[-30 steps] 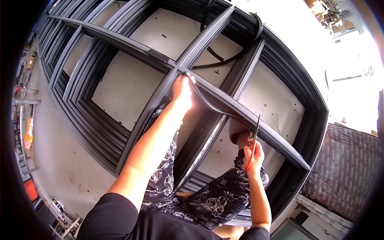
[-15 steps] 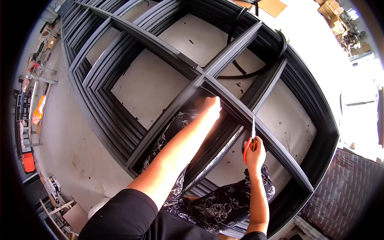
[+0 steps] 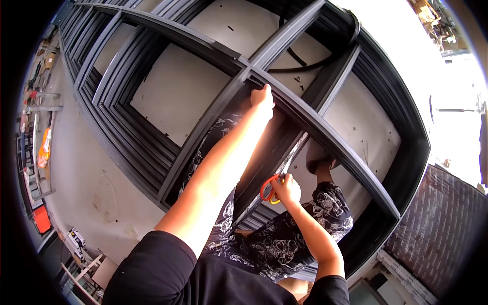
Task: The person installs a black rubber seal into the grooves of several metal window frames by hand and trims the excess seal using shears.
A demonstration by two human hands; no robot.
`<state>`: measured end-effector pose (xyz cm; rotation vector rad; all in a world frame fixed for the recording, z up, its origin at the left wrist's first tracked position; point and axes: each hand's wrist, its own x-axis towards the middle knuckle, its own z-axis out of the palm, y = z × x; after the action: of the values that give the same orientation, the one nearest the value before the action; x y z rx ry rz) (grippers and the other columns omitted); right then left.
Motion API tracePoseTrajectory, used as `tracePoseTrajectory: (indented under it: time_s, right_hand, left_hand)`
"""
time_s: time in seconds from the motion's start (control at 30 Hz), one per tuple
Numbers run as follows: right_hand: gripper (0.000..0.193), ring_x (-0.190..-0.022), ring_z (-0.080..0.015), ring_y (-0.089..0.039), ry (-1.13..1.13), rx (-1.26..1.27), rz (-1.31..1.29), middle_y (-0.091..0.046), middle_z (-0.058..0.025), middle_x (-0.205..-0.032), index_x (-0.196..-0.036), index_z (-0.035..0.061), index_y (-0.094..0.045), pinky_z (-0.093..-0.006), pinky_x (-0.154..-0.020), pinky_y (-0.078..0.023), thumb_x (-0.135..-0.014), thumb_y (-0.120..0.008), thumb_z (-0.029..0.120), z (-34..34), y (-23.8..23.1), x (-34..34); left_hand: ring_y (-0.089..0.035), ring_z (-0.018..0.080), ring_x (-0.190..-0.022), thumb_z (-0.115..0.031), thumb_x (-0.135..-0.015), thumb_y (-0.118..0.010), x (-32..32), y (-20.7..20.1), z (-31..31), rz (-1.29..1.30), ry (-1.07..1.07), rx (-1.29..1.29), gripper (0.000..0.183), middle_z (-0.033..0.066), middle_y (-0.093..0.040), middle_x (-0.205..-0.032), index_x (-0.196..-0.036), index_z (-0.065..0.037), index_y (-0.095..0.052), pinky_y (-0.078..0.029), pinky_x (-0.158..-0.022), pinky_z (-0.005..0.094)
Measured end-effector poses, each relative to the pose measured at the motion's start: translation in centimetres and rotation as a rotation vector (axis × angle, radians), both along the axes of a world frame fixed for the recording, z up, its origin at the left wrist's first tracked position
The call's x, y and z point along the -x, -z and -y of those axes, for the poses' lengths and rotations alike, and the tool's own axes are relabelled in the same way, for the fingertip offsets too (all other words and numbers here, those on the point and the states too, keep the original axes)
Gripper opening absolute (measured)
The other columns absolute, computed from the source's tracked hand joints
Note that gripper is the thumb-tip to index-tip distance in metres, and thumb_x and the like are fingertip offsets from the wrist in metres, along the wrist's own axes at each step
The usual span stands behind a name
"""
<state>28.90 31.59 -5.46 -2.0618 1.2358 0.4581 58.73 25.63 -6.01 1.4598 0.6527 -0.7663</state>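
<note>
Stacked dark grey window frames [image 3: 312, 117] lie before me, with my legs inside one of their openings. At the inner corner of the top frame, just below where its bars cross, my left hand [image 3: 262, 97] is closed with its fingers curled against the bar. Whatever it may pinch there is hidden. My right hand [image 3: 287, 190] grips a pair of scissors [image 3: 268, 190] by their red and yellow handles, the blades pointing up and away over the opening. A black rubber strip [image 3: 325, 65] loops through the far openings.
A dark brown printed sheet [image 3: 437, 229] lies on the right. Along the left stand a red-orange box [image 3: 41, 219], an orange bag [image 3: 44, 148] and assorted gear. Cardboard [image 3: 104, 273] shows at lower left. Small dark scraps are scattered on the pale floor [image 3: 112, 188].
My left hand has slid up along the bar toward the crossing. My right hand has drawn the scissors left, away from the right-hand bar, and tilted them. The view has shifted slightly.
</note>
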Motion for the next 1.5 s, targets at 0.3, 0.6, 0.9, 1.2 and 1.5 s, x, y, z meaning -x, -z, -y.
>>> tracePoseTrajectory:
  time_s: [0.3,0.6,0.9,1.2,1.5]
  right_hand:
    - [0.042,-0.063,-0.0291,-0.070,-0.240,-0.124,-0.079,-0.068,-0.0126,-0.063,-0.082,0.0047,-0.075,-0.0386,-0.066,-0.056,-0.078,-0.073,0.047,-1.4,0.0,-0.5]
    - [0.040,-0.066,-0.0300,-0.069,-0.212,-0.262,-0.155,-0.068,-0.0119,-0.065,-0.083,0.0068,-0.076,-0.0399,-0.067,-0.056,-0.081,-0.072,0.047,-1.1,0.4,-0.4]
    - [0.043,-0.056,-0.0229,-0.068,-0.242,-0.357,-0.062,-0.066,-0.0073,-0.057,-0.080,0.0035,-0.074,-0.0363,-0.062,-0.055,-0.085,-0.069,0.045,-0.8,1.5,0.2]
    - [0.054,-0.050,-0.0201,-0.066,-0.071,-0.495,-0.032,-0.064,-0.0082,-0.053,-0.072,0.0004,-0.070,-0.0325,-0.060,-0.055,-0.090,-0.063,0.050,-0.2,0.9,0.0]
    - [0.046,-0.051,-0.0161,-0.066,-0.146,-0.429,0.022,-0.064,-0.0074,-0.057,-0.081,-0.0047,-0.065,-0.0299,-0.051,-0.053,-0.090,-0.069,0.040,1.3,0.0,-0.1]
  left_hand:
    - [-0.060,0.0293,-0.101,-0.028,-0.095,-0.063,-0.5,0.6,-0.3,-0.021,-0.018,0.018,0.046,0.0172,-0.056,-0.120,-0.125,0.005,-0.052,-0.057,-0.089,0.0474]
    - [-0.060,0.0282,-0.098,-0.026,-0.094,-0.064,0.0,-1.2,-0.4,-0.026,0.001,-0.008,0.044,0.0167,-0.056,-0.119,-0.123,0.005,-0.054,-0.060,-0.085,0.0450]
    - [-0.060,0.0275,-0.097,-0.030,-0.098,-0.061,-0.1,-0.2,-0.1,-0.030,0.004,0.012,0.044,0.0156,-0.057,-0.118,-0.126,0.003,-0.052,-0.058,-0.088,0.0457]
    - [-0.062,0.0273,-0.096,-0.030,-0.099,-0.060,-0.2,0.7,0.0,-0.054,0.029,0.012,0.042,0.0150,-0.059,-0.118,-0.125,0.003,-0.053,-0.057,-0.089,0.0446]
    - [-0.064,0.0273,-0.096,-0.029,-0.099,-0.060,-0.3,1.4,0.0,-0.049,0.021,-0.048,0.041,0.0149,-0.061,-0.117,-0.123,0.004,-0.055,-0.058,-0.088,0.0433]
